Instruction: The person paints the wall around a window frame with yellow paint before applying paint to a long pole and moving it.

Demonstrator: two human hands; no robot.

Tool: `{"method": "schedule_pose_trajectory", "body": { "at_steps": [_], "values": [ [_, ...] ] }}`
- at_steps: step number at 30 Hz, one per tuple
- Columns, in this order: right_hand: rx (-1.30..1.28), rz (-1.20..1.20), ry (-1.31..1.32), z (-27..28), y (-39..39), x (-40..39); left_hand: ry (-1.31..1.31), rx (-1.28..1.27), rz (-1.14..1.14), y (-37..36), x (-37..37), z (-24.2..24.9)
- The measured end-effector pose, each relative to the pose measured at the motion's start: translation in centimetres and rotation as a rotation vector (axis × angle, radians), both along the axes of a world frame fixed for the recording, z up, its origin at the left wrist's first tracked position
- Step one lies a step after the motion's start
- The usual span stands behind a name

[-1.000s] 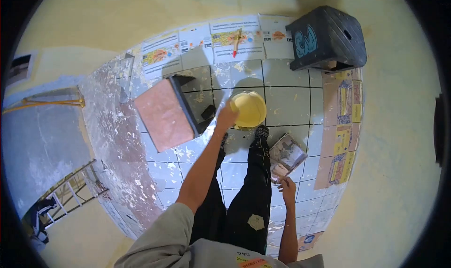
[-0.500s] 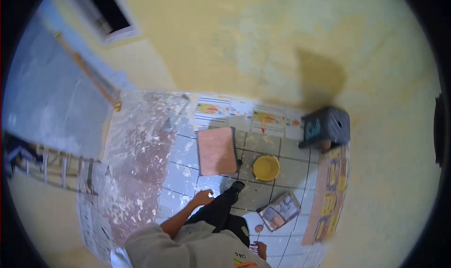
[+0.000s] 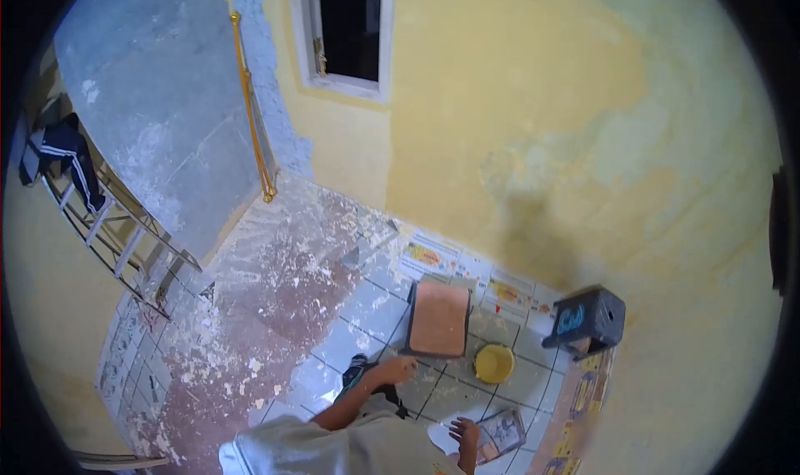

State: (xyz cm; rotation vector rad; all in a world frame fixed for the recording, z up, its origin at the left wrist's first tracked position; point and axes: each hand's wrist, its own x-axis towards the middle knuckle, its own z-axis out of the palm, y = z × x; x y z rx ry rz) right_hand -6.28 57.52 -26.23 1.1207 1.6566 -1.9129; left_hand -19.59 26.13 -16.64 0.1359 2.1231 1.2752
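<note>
My left hand (image 3: 398, 369) is in front of me, just below the pink-topped stool (image 3: 439, 318), its fingers loosely bent and apart with nothing visible in them. Lower and to the right, my right hand (image 3: 465, 432) has its fingers spread and holds nothing. It is beside a flat tray-like item (image 3: 503, 433) with papers or packets on it, which my forearm partly covers. A yellow bucket (image 3: 494, 364) stands on the tiles right of the stool.
A dark stool (image 3: 588, 320) stands at the right by the wall. Printed sheets (image 3: 429, 257) line the wall's foot. At the left are a ladder (image 3: 129, 250) with a person's legs (image 3: 81, 168) on it, a gold pole (image 3: 253, 129) and paint flakes on the floor.
The view has swung left, showing more of the ladder and the person's legs. My left hand has come close to the pink-topped stool, and my right hand has risen with fingers spread.
</note>
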Motion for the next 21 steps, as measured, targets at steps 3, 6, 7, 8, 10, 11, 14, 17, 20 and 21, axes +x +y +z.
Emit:
{"method": "schedule_pose_trajectory", "body": {
  "at_steps": [3, 6, 7, 8, 10, 11, 14, 17, 20, 21],
  "values": [
    [-0.014, 0.251, -0.048, 1.7, -4.9, -4.2, 0.196, -0.048, 0.079, -3.2, 1.5, -1.9],
    [-0.099, 0.439, -0.097, 0.2, -9.5, -9.6, -0.083, -0.054, 0.122, -9.7, 0.2, 0.1],
    [-0.099, 0.477, -0.078, -0.1, -11.2, -12.1, -0.026, -0.074, 0.178, -12.5, -0.1, -0.8],
    [-0.054, 0.606, -0.13, -0.6, -13.1, -14.4, 0.022, -0.102, 0.233, -15.7, 0.3, -1.9],
    [0.009, 0.817, -0.19, -2.2, -16.6, -18.4, 0.082, -0.146, 0.399, -22.7, 0.7, -3.6],
    [0.005, 0.783, -0.168, -3.4, -18.3, -20.8, 0.137, -0.173, 0.527, -25.6, 1.0, -4.4],
    [-0.046, 0.784, -0.014, -4.3, -23.6, -27.1, 0.103, -0.37, 0.711, -35.4, 0.6, -0.2],
    [-0.348, 0.709, 0.058, -6.9, -30.4, -34.7, 0.081, -0.471, 0.917, -43.8, -1.5, 2.3],
    [0.026, 0.722, 0.092, 2.4, -40.0, -36.9, 0.2, -0.466, 0.985, -50.5, -3.8, 3.0],
    [0.029, 0.768, 0.106, 2.9, -41.8, -38.1, 0.179, -0.409, 1.019, -52.1, -5.1, 4.0]
  ]
}}
